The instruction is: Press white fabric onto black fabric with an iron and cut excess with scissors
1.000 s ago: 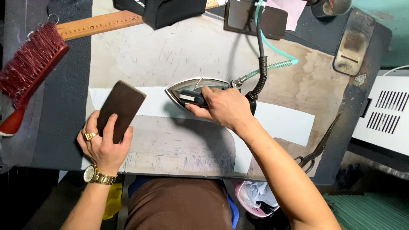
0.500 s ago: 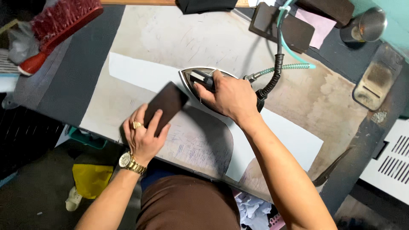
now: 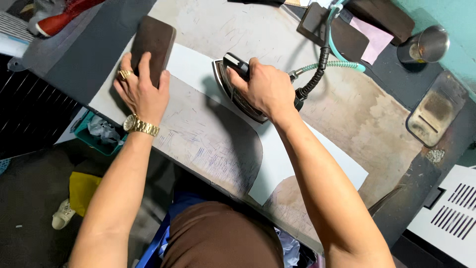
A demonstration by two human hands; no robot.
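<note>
We reached both bare arms forward from the lower edge of the view. Our left hand (image 3: 141,92) lay palm down with fingers spread and curled over its hold, wrist straight. Our right hand (image 3: 265,89) was clenched in a fist-like grip, knuckles up, forearm angled inward toward it.

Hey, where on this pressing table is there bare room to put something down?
The widest bare patch is the stained table top between the iron with its hose and the metal iron rest. Another lies above the white strip, beyond the brown block. The far edge is crowded: dark pads, metal cup. Both the left hand and the right hand occupy the near middle.
</note>
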